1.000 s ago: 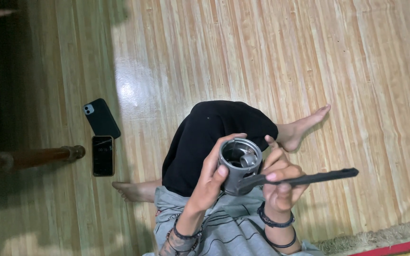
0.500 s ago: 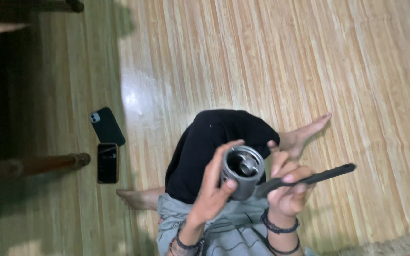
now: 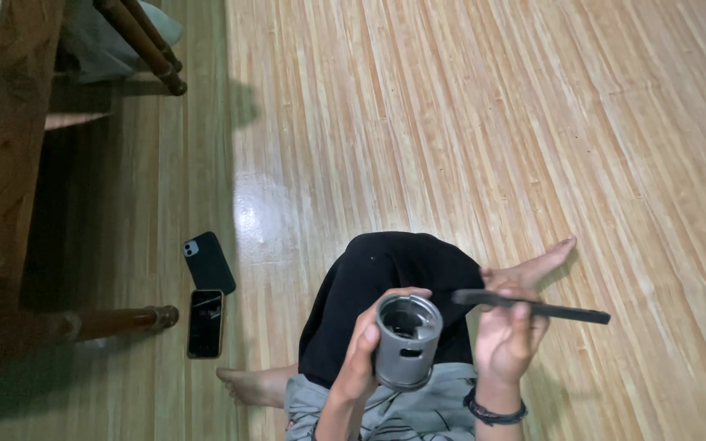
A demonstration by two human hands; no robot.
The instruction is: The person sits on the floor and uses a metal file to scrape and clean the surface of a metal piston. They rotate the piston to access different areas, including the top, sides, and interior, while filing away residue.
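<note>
A grey hollow metal cylinder (image 3: pixel 407 341) is held upright, clamped in the left hand (image 3: pixel 363 353), open end up, above the lap. At 3 o'clock of it, a flat black tool (image 3: pixel 533 307) is gripped by the closed right hand (image 3: pixel 505 340). Two phones (image 3: pixel 207 290) lie on the wooden floor (image 3: pixel 467 122) at 9 o'clock.

Left hand (image 3: pixel 363 357) holds grey cylinder (image 3: pixel 406 340); right hand (image 3: pixel 504 339) holds black tool (image 3: pixel 533 307).

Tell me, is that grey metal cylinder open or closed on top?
Open: the grey metal cylinder in the left hand shows a dark hollow inside its rim.
</note>
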